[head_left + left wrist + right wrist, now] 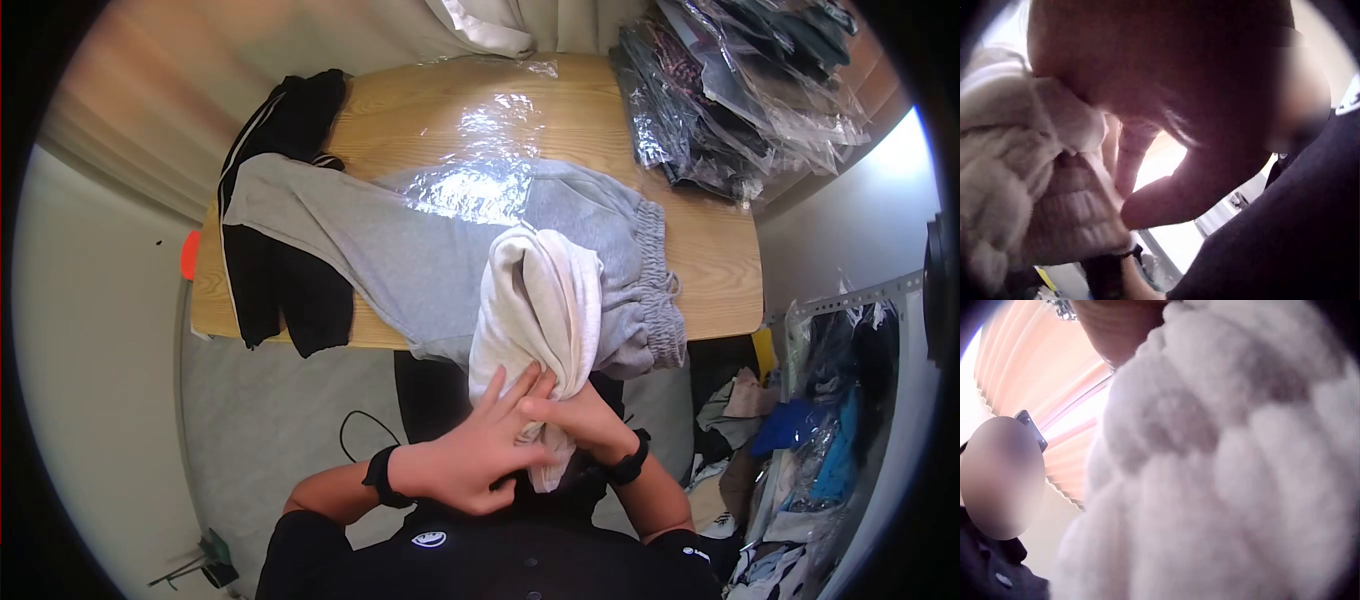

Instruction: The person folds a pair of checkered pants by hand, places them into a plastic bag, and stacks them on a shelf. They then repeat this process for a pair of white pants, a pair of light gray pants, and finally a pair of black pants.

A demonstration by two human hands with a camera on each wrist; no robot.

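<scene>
A cream, soft-knit garment (pixel 535 290), bunched into folds, hangs over the front of the table in the head view. My right hand (pixel 585 415) grips its lower part, thumb across the front. My left hand (pixel 475 455) lies against it from the left, fingers extended over the cloth near the right thumb. Gathered, ribbed cloth (pixel 1072 212) shows beside the left hand (pixel 1166 75) in the left wrist view. Puckered cream cloth (pixel 1210 469) fills most of the right wrist view. Behind it, grey sweatpants (pixel 420 250) lie across the table, drawstring waist to the right.
Black pants with white side stripes (pixel 255 270) lie at the left of the wooden table (pixel 720 290). Clear plastic film (pixel 480 185) overlaps the grey sweatpants. Bagged clothes (pixel 730 90) are piled at the back right. More clothes (pixel 830 430) crowd a rack at the right.
</scene>
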